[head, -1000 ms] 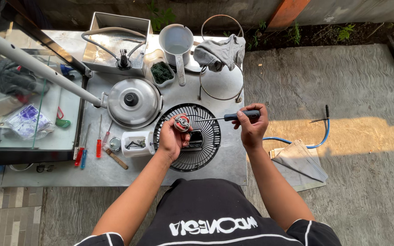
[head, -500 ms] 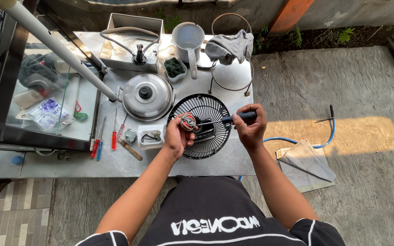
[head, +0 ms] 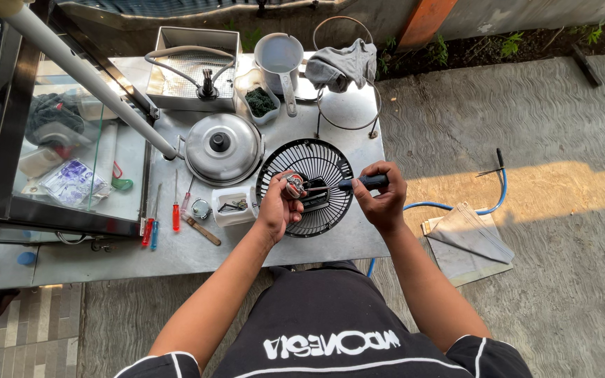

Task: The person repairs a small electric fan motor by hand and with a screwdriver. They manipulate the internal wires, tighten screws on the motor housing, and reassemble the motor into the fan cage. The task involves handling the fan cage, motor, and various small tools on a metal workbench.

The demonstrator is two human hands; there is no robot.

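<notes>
Over the black fan grille (head: 316, 168): left hand (head: 279, 207) clasps small fan motor (head: 294, 185); right hand (head: 381, 198) grips screwdriver (head: 348, 185), tip at motor. Screw-driving step; steadiness needed.

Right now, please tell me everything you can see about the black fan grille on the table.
The black fan grille is round, with thin curved ribs running out from a solid hub; it looks like plastic. It lies flat near the front edge of the grey metal table, beside the steel pot lid. The left hand holds a small motor part over its hub, and the right hand aims a screwdriver there.
</notes>
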